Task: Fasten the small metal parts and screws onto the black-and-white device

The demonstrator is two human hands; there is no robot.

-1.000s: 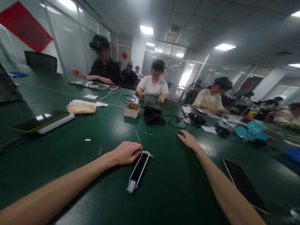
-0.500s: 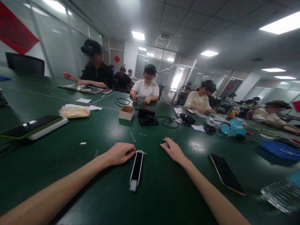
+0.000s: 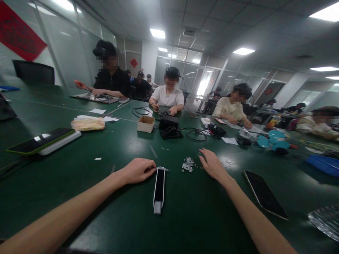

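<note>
A long narrow piece with a white rim, a dark middle and a grey end [image 3: 159,188] lies lengthwise on the green table in front of me. My left hand [image 3: 138,170] rests at its far end, fingers curled and fingertips pressed together against its corner; what they pinch is hidden. A thin metal pin [image 3: 167,170] sticks out on the other side of that end. To the right lies a small heap of metal plates and rings [image 3: 188,164]. Just beyond the heap, my right hand [image 3: 212,164] hovers or rests with fingers stretched out and nothing in it.
A phone [image 3: 265,194] lies right of my right arm, near a clear plastic object [image 3: 325,220]. Ahead stand a small open box [image 3: 145,125] and a black stand [image 3: 169,127]. A green-edged phone [image 3: 39,141] is at left. Co-workers sit around the table.
My right hand has moved right, off the metal parts it was covering, so the heap now shows. My left hand stays at the long piece. The view has shifted slightly.
</note>
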